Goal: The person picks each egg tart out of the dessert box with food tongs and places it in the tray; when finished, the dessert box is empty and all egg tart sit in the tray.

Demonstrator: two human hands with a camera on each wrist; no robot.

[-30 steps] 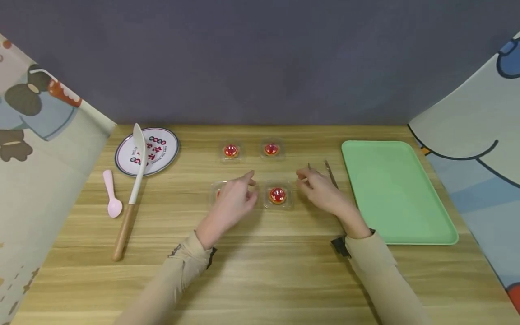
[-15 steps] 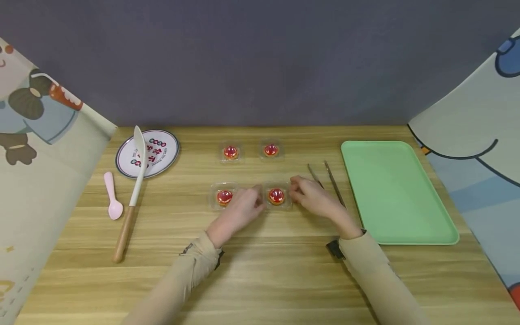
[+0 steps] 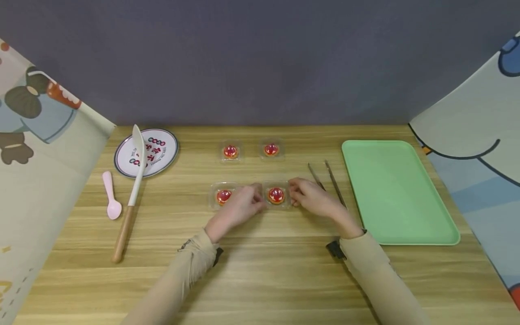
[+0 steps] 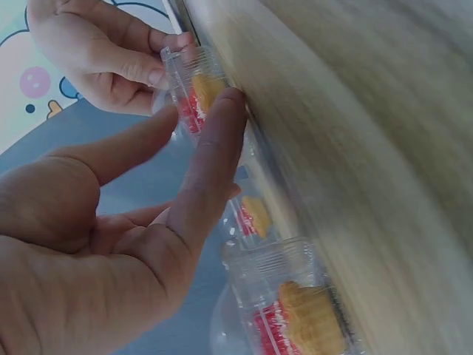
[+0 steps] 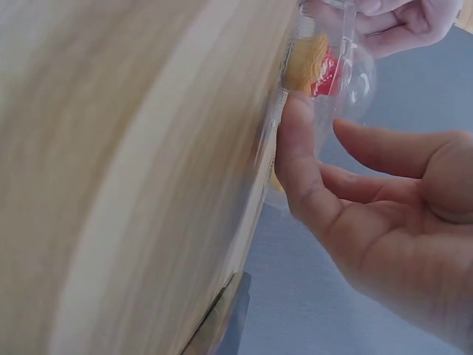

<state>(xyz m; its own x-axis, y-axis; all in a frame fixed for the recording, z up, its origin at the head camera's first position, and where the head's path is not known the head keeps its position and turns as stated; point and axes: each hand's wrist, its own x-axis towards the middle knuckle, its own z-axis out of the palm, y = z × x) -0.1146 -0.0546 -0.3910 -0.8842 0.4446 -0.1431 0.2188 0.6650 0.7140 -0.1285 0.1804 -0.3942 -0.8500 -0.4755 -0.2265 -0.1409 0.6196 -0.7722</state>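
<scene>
Between my hands lies a clear plastic box (image 3: 278, 206) with a red-topped tart (image 3: 276, 195) inside. My left hand (image 3: 242, 204) holds its left edge, thumb (image 4: 159, 126) and index finger (image 4: 214, 137) bent around it. On the opposite side my right hand (image 3: 312, 197) grips the box with thumb (image 5: 377, 144) and index finger (image 5: 299, 155). The box rests on the wooden table (image 3: 260, 280). A second boxed tart (image 3: 223, 197) sits just left of my left hand, partly covered by it. Two more boxed tarts (image 3: 230, 152) (image 3: 271, 150) stand farther back.
Metal tongs (image 3: 334, 180) lie beside my right hand, partly hidden. A green tray (image 3: 400, 194) is at right. At left are an oval plate (image 3: 164, 155), a long wooden-handled spoon (image 3: 132, 198) across its edge, and a small pink spoon (image 3: 114, 209). A dark wall (image 3: 260, 63) closes the back.
Both hands have moved inward, the left to the right and the right to the left, onto the sides of the front right box. In the last half second they barely moved.
</scene>
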